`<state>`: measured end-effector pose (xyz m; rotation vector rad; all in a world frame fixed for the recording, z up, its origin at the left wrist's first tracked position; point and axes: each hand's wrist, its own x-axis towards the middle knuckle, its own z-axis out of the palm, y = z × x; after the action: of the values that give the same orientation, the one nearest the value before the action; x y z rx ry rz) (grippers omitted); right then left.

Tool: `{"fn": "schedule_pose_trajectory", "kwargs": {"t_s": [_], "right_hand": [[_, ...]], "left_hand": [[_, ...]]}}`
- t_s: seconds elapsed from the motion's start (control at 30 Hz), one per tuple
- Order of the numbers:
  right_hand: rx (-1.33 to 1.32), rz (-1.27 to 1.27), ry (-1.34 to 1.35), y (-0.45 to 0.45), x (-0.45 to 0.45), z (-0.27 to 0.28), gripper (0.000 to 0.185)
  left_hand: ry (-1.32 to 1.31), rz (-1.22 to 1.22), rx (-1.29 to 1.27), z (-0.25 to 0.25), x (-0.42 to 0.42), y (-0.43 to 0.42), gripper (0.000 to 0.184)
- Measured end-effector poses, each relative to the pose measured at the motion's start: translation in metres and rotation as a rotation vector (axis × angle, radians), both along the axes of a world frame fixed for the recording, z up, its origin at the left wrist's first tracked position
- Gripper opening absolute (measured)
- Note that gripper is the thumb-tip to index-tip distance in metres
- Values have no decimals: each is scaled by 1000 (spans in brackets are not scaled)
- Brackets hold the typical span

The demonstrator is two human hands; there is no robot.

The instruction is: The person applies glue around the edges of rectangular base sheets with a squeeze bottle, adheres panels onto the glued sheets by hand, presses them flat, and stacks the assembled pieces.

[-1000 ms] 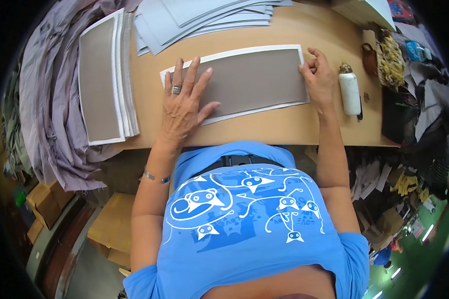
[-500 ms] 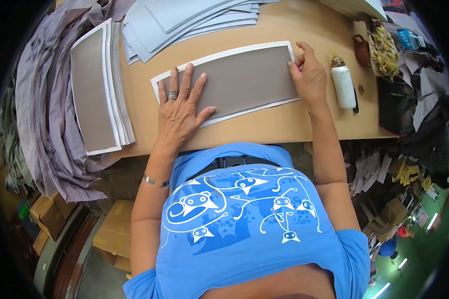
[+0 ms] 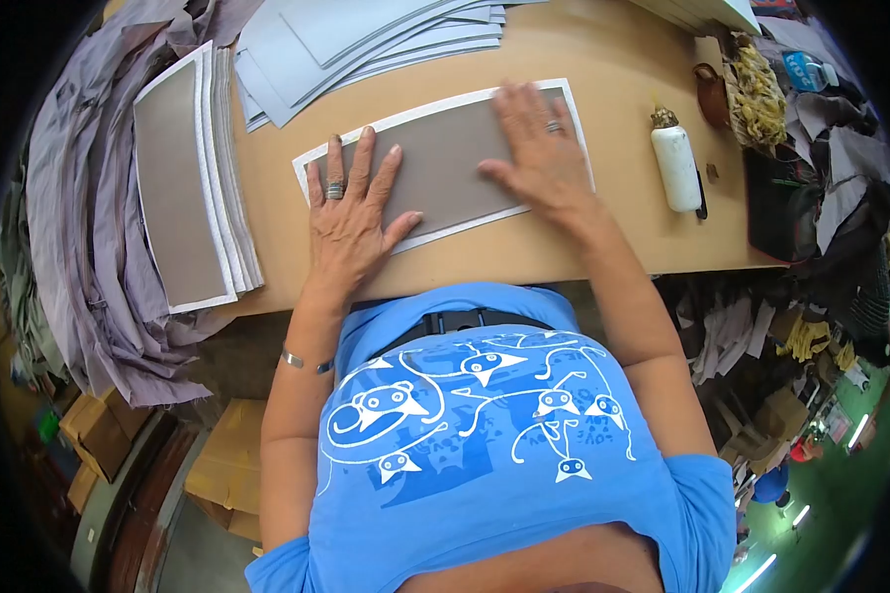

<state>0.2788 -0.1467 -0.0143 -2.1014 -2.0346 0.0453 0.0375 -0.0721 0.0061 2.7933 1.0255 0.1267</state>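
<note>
Around the work the table carries many things. On its left side lies a stack of panels, brown-grey with white borders, and beyond it a heap of wrinkled purple-grey cloth hangs over the table edge. At the far side, pale blue-grey sheets lie in overlapping layers. On the right, apart from the work, there is a white bottle with a crusted brownish top, and just beside it a slim black thing like a pen. Farther right are a bunch of yellowish material and dark grey scraps. Below the table, at the left, stand cardboard boxes.

The single panel lies flat on the table in front of the person, between the stack and the bottle, a little slanted with its right end farther away. Its face is brown-grey, smooth and even, and a white border shows along its edges. The two hands hide some of it. The left hand rests on its left end, fingers straight and spread. The right hand is over its right part, fingers stretched, thumb apart; it is blurred, so one cannot tell how firmly it touches.
</note>
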Motion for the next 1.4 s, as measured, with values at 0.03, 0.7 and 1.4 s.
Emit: {"fn": "schedule_pose_trajectory", "kwargs": {"t_s": [0.03, 0.7, 1.4], "right_hand": [[-5, -20, -3, -2, 7, 0, 78], [-33, -52, 35, -3, 15, 3, 78], [26, -55, -135, 15, -33, 14, 75]], "left_hand": [[3, -5, -7, 0, 0, 0, 71], [-7, 53, -7, -12, -41, 0, 78], [-37, 57, 0, -5, -36, 0, 89]]}}
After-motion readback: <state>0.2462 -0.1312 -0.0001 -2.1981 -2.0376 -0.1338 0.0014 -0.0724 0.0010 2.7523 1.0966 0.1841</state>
